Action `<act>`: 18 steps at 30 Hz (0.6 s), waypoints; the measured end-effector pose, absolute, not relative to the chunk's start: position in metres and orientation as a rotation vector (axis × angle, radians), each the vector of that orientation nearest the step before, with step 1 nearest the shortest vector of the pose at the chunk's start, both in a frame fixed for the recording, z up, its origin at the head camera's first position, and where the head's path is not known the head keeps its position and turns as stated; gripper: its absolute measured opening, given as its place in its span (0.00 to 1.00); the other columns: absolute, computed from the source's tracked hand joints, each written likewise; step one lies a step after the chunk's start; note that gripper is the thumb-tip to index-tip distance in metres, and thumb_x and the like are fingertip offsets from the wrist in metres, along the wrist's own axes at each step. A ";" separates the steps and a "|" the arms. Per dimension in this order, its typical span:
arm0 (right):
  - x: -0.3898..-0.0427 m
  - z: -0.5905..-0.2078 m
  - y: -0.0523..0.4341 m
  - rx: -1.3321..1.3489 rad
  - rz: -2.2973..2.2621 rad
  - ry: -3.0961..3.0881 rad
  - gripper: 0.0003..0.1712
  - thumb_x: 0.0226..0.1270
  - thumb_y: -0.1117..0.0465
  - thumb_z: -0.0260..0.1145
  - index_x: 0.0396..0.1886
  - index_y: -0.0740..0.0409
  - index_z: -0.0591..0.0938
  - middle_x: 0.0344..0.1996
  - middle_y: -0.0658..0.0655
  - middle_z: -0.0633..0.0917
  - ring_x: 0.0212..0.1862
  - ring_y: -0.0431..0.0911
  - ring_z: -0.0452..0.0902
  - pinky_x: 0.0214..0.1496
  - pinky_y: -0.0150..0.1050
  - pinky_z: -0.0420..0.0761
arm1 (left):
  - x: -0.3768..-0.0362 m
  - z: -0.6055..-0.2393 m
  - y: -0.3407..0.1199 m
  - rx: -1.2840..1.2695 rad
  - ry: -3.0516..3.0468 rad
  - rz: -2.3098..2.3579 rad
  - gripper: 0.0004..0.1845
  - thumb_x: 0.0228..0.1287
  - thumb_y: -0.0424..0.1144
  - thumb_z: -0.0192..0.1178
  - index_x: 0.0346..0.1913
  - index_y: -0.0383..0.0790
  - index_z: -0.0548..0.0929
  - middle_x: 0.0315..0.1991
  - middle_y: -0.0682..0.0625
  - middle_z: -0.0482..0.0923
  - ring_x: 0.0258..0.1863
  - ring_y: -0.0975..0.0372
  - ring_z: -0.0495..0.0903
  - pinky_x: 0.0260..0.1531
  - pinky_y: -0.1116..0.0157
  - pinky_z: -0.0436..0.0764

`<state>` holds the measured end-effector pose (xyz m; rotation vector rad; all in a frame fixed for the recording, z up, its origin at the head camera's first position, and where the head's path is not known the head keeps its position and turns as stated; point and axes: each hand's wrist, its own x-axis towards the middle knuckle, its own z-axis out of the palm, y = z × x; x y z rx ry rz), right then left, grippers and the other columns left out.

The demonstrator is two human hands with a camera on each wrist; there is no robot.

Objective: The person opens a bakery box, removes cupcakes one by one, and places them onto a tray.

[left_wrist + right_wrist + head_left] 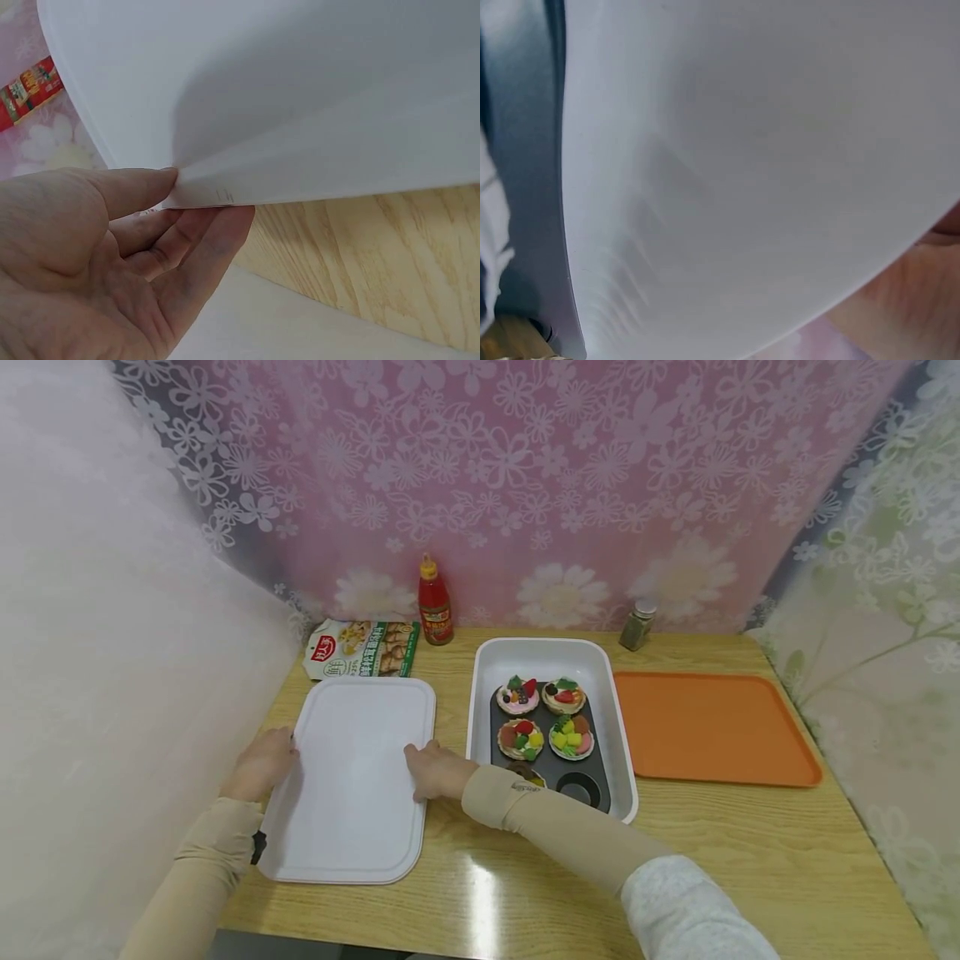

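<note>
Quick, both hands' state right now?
Left hand: closed, pinching the left edge of the white rectangular lid.
Right hand: closed, gripping the lid's right edge.

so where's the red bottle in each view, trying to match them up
Head: the bottle stands near the table's back edge, left of centre in the picture, upper half.
Left wrist: part of the bottle shows at the left edge, upper part, cut off by the frame.
Right wrist: not in it.
Shared landmark, head and left wrist: the left hand pinching the white lid.
</note>
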<state>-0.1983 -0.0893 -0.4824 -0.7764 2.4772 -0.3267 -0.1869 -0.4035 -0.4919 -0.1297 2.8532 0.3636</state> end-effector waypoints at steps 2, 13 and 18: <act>-0.199 -0.483 -0.089 -0.776 -0.317 2.479 0.37 0.67 0.55 0.78 0.69 0.59 0.71 0.62 0.70 0.77 0.46 0.50 0.79 0.50 0.43 0.86 | -0.187 -0.491 -0.402 -0.147 2.842 0.366 0.18 0.73 0.29 0.53 0.58 0.17 0.75 0.55 0.23 0.78 0.50 0.39 0.80 0.48 0.44 0.81; -0.198 -0.484 -0.089 -0.745 -0.320 2.464 0.44 0.68 0.54 0.77 0.78 0.55 0.66 0.66 0.69 0.74 0.46 0.49 0.79 0.48 0.42 0.85 | -0.184 -0.491 -0.398 -0.140 2.852 0.359 0.19 0.71 0.29 0.52 0.58 0.16 0.76 0.57 0.21 0.77 0.55 0.34 0.79 0.55 0.41 0.79; -0.198 -0.486 -0.089 -0.746 -0.334 2.468 0.43 0.68 0.55 0.77 0.77 0.55 0.67 0.64 0.68 0.75 0.40 0.48 0.78 0.43 0.40 0.83 | -0.184 -0.496 -0.399 -0.128 2.842 0.347 0.18 0.71 0.29 0.52 0.57 0.17 0.77 0.55 0.22 0.79 0.55 0.35 0.79 0.55 0.41 0.79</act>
